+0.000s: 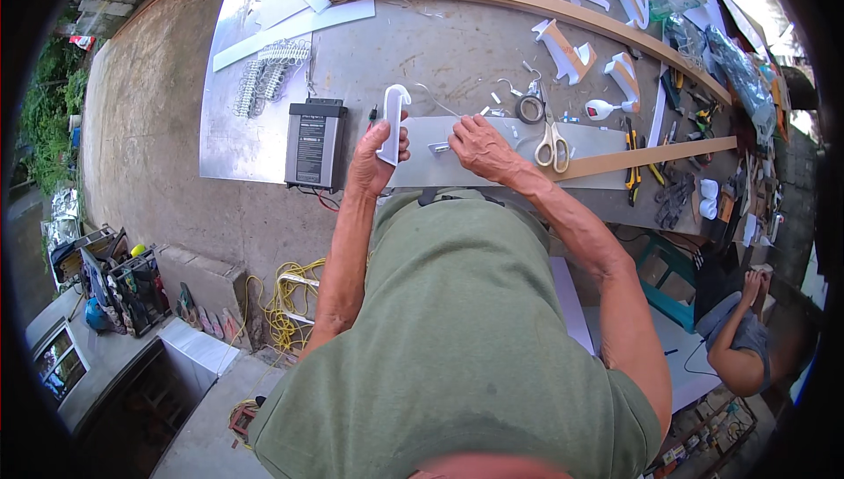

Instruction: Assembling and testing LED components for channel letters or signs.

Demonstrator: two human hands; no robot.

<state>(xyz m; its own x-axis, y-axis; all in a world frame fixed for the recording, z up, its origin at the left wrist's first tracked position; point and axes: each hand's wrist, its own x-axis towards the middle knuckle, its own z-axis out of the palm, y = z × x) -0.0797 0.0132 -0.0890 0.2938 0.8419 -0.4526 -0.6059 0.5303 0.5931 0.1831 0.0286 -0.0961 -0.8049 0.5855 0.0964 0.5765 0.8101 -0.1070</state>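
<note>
My left hand (376, 156) is closed round a white hooked channel letter (393, 123), held upright over the table's near edge. To its right, my right hand (485, 148) rests low over the table with its fingers curled together. A thin wire (437, 100) runs to its fingertips; whether they pinch it or some other small piece is hidden. Just left of those fingers lies a small white-and-blue piece (438, 148). Beside the right hand are scissors (553, 147) with cream handles and a dark tape roll (529, 109). Left of my left hand stands a grey power supply box (315, 147).
A long brown strip (527, 0) arcs across the metal table (369, 57). White-and-brown letters (565, 51), a white glue bottle (600, 109) and pliers (633, 167) lie right. Coiled light modules (271, 75) sit left. Another person (747, 338) sits at the far right.
</note>
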